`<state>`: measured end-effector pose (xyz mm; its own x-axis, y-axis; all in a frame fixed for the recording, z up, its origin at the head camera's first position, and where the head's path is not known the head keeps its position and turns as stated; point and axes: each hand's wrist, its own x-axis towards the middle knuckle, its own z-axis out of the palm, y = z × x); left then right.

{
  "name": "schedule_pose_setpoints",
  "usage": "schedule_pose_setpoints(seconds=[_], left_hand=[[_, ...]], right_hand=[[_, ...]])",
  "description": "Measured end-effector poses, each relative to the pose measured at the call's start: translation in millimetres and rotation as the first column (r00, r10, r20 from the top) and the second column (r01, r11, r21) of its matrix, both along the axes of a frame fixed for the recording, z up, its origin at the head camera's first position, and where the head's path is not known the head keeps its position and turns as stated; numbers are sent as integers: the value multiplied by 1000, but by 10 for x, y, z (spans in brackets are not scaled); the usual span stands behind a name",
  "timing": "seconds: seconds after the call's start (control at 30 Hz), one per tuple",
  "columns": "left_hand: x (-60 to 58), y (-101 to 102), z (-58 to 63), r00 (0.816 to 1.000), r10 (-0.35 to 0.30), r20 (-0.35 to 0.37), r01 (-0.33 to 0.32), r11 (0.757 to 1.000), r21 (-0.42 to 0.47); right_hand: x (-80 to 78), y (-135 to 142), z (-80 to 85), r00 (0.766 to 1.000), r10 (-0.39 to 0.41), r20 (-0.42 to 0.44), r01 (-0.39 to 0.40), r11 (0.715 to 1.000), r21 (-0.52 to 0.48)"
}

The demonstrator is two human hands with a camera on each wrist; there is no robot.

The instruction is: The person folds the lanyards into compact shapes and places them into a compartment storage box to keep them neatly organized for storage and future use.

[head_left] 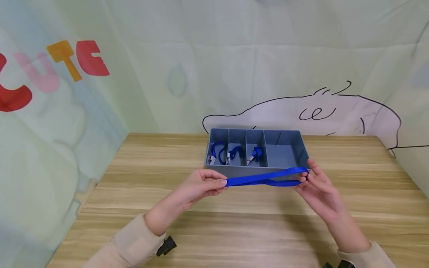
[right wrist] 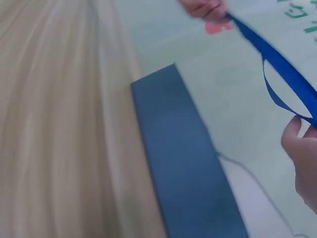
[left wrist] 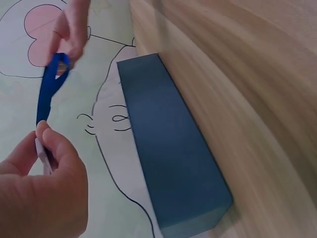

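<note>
A blue lanyard (head_left: pixel 261 178) is stretched between both hands, just in front of a grey-blue divided box (head_left: pixel 218 171). My left hand (head_left: pixel 199 188) pinches one end between thumb and fingers. In the left wrist view a pale flat piece (left wrist: pixel 43 154), its kind unclear, sticks out of that pinch. My right hand (head_left: pixel 323 195) holds the far looped end, with fingertips inside the loop and the thumb against the strap. Three more blue lanyards, one left (head_left: pixel 219 149), one middle (head_left: pixel 237 151) and one right (head_left: pixel 257 152), lie with their metal clips in separate narrow compartments.
The box stands near the back of a wood-grain table (head_left: pixel 161 156), and its wide right compartment (head_left: pixel 283 152) shows a bare floor. Behind the table hangs a printed cloth (head_left: pixel 187 85) with cartoon drawings and large letters. Dark straps (head_left: pixel 166 245) sit at the wrists.
</note>
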<state>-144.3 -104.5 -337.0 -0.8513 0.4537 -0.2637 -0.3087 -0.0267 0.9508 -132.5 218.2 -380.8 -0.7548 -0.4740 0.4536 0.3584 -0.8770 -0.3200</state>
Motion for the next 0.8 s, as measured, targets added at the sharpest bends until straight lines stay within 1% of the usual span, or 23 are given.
schedule_pose_setpoints(seconds=[0.1,0.2,0.27,0.33,0.4,0.5,0.57,0.6,0.63,0.67,0.7,0.73,0.77,0.8], left_hand=[[-14,1,-53,999,4,34,-4,1000,1],[-24,14,-92,999,-5,47,5,1000,-8],[-32,17,-107,999,-12,35,12,1000,-2],[-48,8,-111,1000,-10,16,10,1000,8],[-69,-12,-108,1000,-2,-12,2,1000,12],[-97,-53,-91,998,10,-56,-10,1000,0],[-114,-83,-76,997,14,-82,-15,1000,-10],[-122,-99,-65,996,20,-90,-21,1000,-15],[-129,-117,-55,995,26,-96,-28,999,-20],[-135,-135,-42,994,34,-101,-37,999,-28],[-139,-152,-31,994,39,-106,-43,998,-35],[-141,-166,-20,993,42,-110,-47,998,-42],[-141,-180,-11,992,40,-117,-47,997,-57],[-137,-194,-3,992,34,-124,-43,996,-76]], right_hand=[[33,-35,97,1000,11,-28,-12,998,-56],[40,-60,178,998,30,-49,-34,996,-79],[36,-62,214,997,42,-58,-47,995,-86],[35,-47,237,997,56,-48,-60,995,-76],[31,-23,250,997,70,-38,-72,996,-43],[27,26,254,991,129,-23,-129,991,22],[13,61,259,986,160,-40,-155,981,117],[6,80,264,985,164,-57,-151,972,182],[-3,99,269,986,146,-86,-119,957,265],[-10,115,277,984,110,-139,-51,928,368],[-15,134,286,976,73,-204,32,883,469],[-20,152,295,961,39,-275,127,819,560],[-20,169,304,936,10,-351,231,734,638],[-16,183,313,908,-16,-419,334,631,700]])
